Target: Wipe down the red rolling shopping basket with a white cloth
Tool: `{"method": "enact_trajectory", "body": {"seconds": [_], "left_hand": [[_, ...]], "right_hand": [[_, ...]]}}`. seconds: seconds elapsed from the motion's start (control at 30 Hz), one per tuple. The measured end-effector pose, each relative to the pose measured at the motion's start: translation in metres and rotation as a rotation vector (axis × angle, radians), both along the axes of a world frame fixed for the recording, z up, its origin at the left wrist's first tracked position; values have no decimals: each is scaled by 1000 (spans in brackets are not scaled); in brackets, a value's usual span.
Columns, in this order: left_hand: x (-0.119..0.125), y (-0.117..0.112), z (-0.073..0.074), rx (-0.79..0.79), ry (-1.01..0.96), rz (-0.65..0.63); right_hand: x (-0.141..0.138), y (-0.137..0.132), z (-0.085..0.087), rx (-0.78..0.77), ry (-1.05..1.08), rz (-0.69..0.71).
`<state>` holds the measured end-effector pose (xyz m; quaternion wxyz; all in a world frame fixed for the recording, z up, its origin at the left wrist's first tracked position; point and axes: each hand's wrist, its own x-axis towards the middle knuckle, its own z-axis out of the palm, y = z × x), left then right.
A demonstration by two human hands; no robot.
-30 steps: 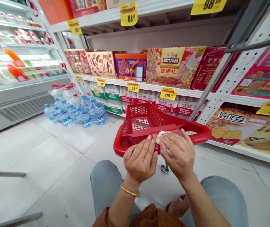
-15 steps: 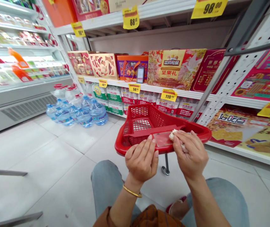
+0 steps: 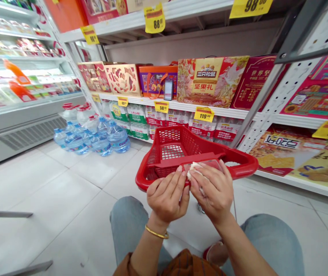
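Note:
A red plastic shopping cart basket [image 3: 143, 168] with mesh sides stands in front of my knees. My left hand [image 3: 168, 197] is closed over the left part of its near handle bar, palm down, a gold bangle on the wrist. My right hand [image 3: 212, 189] presses a crumpled white cloth [image 3: 192, 170] onto the handle, close beside the left fingertips. Under the right fingers, part of a clear flat panel [image 3: 215, 164] on the handle shows. The fingers cover much of the cloth.
Shelves ahead hold gift boxes [image 3: 211, 82] above packs of bottled water [image 3: 177, 118]. Large blue water bottles [image 3: 118, 136] stand on the tiled floor at left, near a refrigerated display [image 3: 23, 128]. A grey metal pole [image 3: 257, 101] rises at the right.
My right hand has slid left along the handle with the cloth, up to my left hand. My left hand keeps its hold. The view has shifted slightly.

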<state>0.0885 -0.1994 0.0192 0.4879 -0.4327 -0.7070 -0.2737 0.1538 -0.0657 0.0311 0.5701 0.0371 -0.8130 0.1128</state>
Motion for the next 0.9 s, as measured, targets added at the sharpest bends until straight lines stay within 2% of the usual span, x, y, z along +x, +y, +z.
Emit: {"method": "enact_trajectory", "body": {"seconds": [0.53, 0.6, 0.7, 0.8, 0.9], "left_hand": [[-7, 0, 2, 4, -49, -39], [-7, 0, 2, 11, -57, -41], [-6, 0, 1, 13, -68, -43], [-6, -2, 0, 8, -62, -64], [-8, -5, -1, 9, -42, -79]], "right_hand": [[6, 40, -6, -48, 41, -164], [6, 35, -3, -95, 54, -152], [5, 17, 5, -130, 66, -60], [4, -4, 9, -29, -44, 55], [1, -15, 8, 34, -68, 31]]}}
